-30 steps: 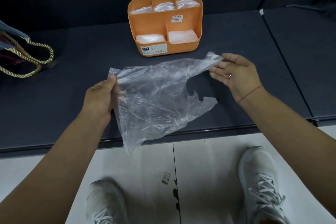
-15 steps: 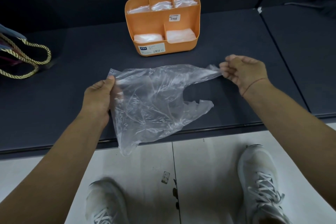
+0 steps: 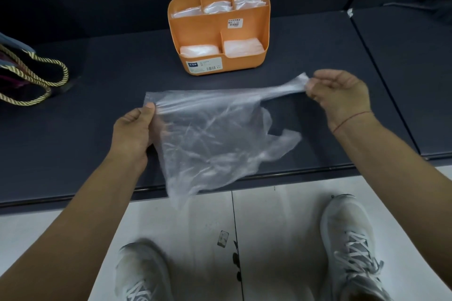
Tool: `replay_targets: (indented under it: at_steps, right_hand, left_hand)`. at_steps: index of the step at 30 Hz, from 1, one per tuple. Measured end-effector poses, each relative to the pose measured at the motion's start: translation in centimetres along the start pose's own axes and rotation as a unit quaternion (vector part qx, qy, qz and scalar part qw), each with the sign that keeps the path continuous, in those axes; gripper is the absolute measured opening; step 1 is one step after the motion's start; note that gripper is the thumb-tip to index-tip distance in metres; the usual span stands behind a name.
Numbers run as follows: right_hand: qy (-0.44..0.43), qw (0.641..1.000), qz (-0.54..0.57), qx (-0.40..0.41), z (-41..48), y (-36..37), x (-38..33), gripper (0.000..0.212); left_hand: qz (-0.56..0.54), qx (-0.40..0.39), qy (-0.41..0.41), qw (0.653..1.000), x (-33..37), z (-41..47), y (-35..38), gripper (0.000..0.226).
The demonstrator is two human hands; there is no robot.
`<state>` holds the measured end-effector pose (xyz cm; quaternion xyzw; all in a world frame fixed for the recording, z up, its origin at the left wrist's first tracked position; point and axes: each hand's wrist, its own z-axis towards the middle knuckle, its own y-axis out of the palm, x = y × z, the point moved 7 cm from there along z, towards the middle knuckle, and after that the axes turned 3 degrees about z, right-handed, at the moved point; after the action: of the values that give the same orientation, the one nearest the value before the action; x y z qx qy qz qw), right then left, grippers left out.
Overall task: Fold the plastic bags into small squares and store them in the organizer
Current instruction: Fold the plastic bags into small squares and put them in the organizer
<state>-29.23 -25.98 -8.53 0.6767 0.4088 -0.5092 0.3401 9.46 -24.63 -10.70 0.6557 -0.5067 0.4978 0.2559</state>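
Plastic bag [image 3: 215, 137] is hanging in the air between my two hands, above the near edge of the dark table [image 3: 97, 154] and partly over the white floor [image 3: 183, 239]. Far to the left, a tote with gold rope handles [image 3: 34, 80] is lying on the table, well apart from the bag. My left hand [image 3: 133, 129] is pinching the bag's upper left corner, thumb on top and fingers curled behind the film. Beyond the bag, the orange organizer [image 3: 244, 39] is standing upright, its compartments holding folded clear bags, with bare table between it and the bag. My right hand [image 3: 342, 98] is pinching the end of one handle, drawn thin between thumb and fingertips. The bag's long axis is running left to right along its taut top edge, handles pointing right; the second handle is dangling loose at lower right, and the lowest corner is drooping past the table edge.
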Motion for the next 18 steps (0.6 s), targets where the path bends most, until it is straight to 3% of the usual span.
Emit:
replay_targets:
  at_steps: [2,4,7,10,14,18]
  right_hand:
    - [-0.049,0.998,-0.018,0.045,0.4,-1.2,-0.8,0.025]
    - [-0.033,0.997,-0.004,0.068,1.0,-2.0,-0.6,0.023]
    - [0.092,0.995,0.026,0.026,1.3,-1.1,0.9,0.003]
    - [0.167,0.983,-0.063,-0.048,1.1,0.8,1.5,0.026]
    - [0.031,0.929,-0.339,-0.145,1.1,3.4,0.5,0.021]
    - [-0.006,0.907,-0.382,-0.179,0.4,3.9,0.4,0.018]
  left_hand:
    - [0.006,-0.005,0.004,1.000,0.0,0.0,0.1,0.029]
    - [0.008,-0.005,0.005,1.000,0.0,0.1,0.0,0.028]
    - [0.019,-0.010,0.010,1.000,0.1,0.1,0.0,0.027]
    - [0.025,-0.010,0.014,1.000,0.1,0.0,0.2,0.026]
    - [0.035,-0.004,0.019,0.999,0.3,-0.1,0.3,0.028]
    - [0.031,0.002,0.014,0.999,0.1,0.1,-0.1,0.029]
